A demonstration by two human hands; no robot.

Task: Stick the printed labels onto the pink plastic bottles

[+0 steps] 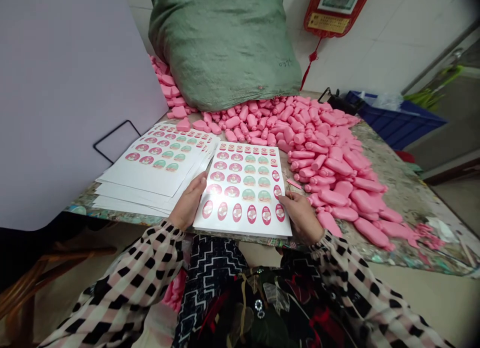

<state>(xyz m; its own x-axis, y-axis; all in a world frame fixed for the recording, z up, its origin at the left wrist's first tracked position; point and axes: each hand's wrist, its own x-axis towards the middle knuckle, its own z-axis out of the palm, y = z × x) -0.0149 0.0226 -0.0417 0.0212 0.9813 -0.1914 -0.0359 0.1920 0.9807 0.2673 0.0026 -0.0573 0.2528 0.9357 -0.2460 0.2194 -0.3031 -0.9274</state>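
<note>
A stack of white sticker sheets (240, 228) lies at the table's front edge, printed with rows of pink and green round labels and pink ovals along the bottom. My left hand (190, 200) is closed on the stack's left edge, fingers partly hidden. At the right edge, my right hand (301, 215) grips the sheets with the thumb on top; its other fingers are mostly hidden. A second, fanned-out pile of sticker sheets (150, 184) lies to the left, by my left hand. Pink plastic bottles (333, 168) are heaped beyond and beside my right hand.
A large green sack (225, 48) sits at the back among the bottles. On the left stands a pale grey panel (75, 98) with a black wire stand (112, 143) at its edge. A blue crate (405, 120) is beyond the table (431, 208) at right.
</note>
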